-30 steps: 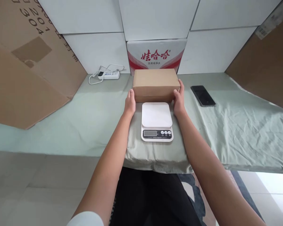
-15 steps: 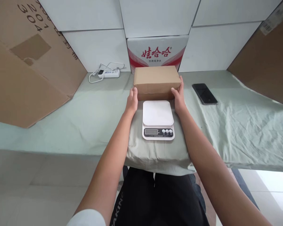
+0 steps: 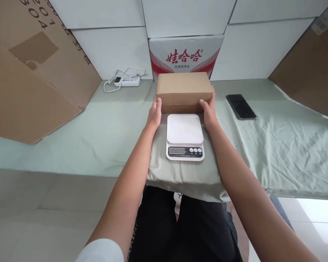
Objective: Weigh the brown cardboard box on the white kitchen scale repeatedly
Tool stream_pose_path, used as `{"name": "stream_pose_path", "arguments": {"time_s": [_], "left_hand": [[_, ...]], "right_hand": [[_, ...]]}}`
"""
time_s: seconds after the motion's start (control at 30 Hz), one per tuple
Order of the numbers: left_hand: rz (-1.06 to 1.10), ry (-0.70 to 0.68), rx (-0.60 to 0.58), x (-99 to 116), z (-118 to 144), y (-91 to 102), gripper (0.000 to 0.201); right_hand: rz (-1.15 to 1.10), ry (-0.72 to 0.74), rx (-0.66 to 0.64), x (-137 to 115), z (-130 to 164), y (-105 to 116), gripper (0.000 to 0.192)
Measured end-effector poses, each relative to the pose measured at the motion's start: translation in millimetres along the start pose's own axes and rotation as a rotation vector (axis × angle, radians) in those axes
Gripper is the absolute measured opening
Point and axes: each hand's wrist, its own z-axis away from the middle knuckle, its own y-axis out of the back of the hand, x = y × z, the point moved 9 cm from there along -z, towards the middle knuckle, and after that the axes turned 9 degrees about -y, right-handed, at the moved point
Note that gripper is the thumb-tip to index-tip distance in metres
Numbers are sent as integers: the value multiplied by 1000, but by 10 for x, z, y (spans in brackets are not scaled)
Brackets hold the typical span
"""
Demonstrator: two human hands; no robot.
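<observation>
My left hand and right hand are set wide apart, clasping a plain brown oblong cardboard box between them. Each takes one end, thumb toward the near face; most of my fingers are hidden along the sides. I judge that this two-ended hold keeps so broad a carton level and balanced. The box lies directly between my hands, at their far side; I can't tell whether its base bears on the table, which is draped in pale green cloth.

Just nearer than the box, between my wrists, is a flat white plastic kitchen scale, its plate bare and its display and buttons turned toward me, probably for easy reading. Right of my right hand lies a black glass-fronted phone. Far left is a white power strip with a white cable; behind the box stands a white-and-red printed carton.
</observation>
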Motion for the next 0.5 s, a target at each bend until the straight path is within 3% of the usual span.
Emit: {"name": "stream_pose_path", "arguments": {"time_s": [0.1, 0.33, 0.5], "left_hand": [[30, 69, 26, 12, 27, 1, 103], [26, -205, -2, 513, 77, 41, 101], [71, -211, 49, 777, 428, 134, 99]], "right_hand": [[-13, 5, 24, 4, -3, 23, 104], [-70, 95, 89, -264, 128, 30, 103], [-35, 177, 85, -617, 536, 147, 110]]}}
